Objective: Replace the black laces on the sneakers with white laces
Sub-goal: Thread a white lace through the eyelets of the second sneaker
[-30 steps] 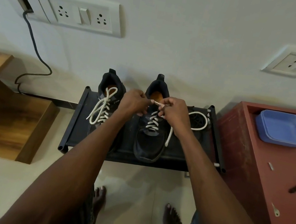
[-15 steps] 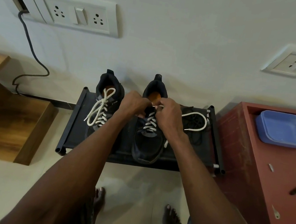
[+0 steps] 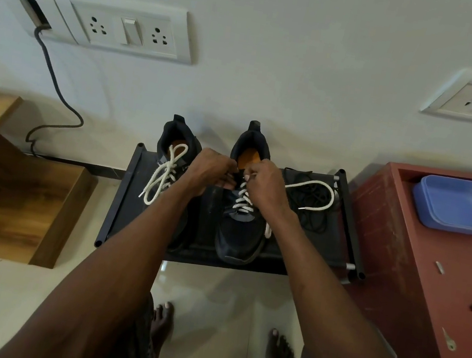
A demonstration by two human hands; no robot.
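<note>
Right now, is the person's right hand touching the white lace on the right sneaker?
Touching. The head view shows the right hand pinching the white lace near the top eyelets of the right sneaker.

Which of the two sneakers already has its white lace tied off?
The left sneaker: its white lace ends in a finished bow. On the right sneaker, both hands work at the top eyelets and a loose lace end trails across the rack.

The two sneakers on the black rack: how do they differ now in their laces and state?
The left sneaker has its white lace tied in a bow; nothing touches it. The right sneaker is laced but untied, one loose end curving right, and the left hand and right hand work at its top. Both are dark with white laces.
</note>
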